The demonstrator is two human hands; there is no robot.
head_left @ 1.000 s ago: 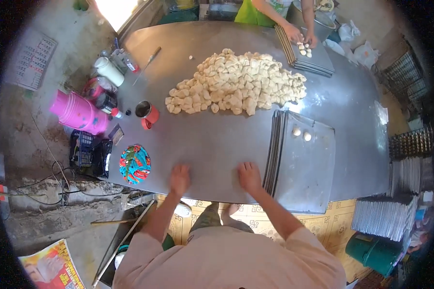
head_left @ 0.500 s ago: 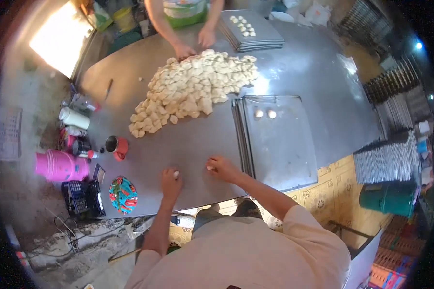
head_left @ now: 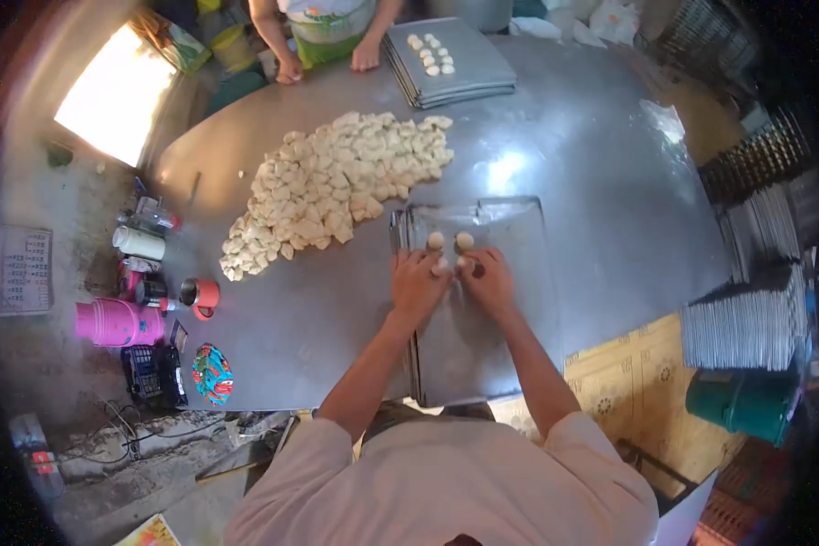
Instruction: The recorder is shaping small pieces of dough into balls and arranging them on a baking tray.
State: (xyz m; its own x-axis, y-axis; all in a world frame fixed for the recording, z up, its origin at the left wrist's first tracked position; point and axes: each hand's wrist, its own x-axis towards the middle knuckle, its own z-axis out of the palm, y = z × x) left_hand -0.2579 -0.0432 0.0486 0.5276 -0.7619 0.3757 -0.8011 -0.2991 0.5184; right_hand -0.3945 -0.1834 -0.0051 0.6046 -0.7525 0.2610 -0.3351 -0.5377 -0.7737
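Note:
Both my hands rest over a stack of metal trays (head_left: 519, 300) on the steel table (head_left: 318, 346). My left hand (head_left: 417, 284) holds a small dough ball at its fingertips. My right hand (head_left: 488, 280) also pinches a dough ball. Two rounded dough balls (head_left: 449, 241) sit side by side on the tray just beyond my fingers. A big heap of cut dough pieces (head_left: 332, 187) lies on the table to the far left of the tray.
Across the table another person (head_left: 323, 36) stands with both hands on the table beside a second tray stack (head_left: 469, 77) bearing several dough balls. A pink jug (head_left: 114, 323), cups (head_left: 200, 293) and bottles sit at the table's left edge. Stacked racks (head_left: 746, 323) stand at right.
My hands moved from the bare table edge onto the tray and each now holds a dough ball. The view swung round, so the table appears shifted.

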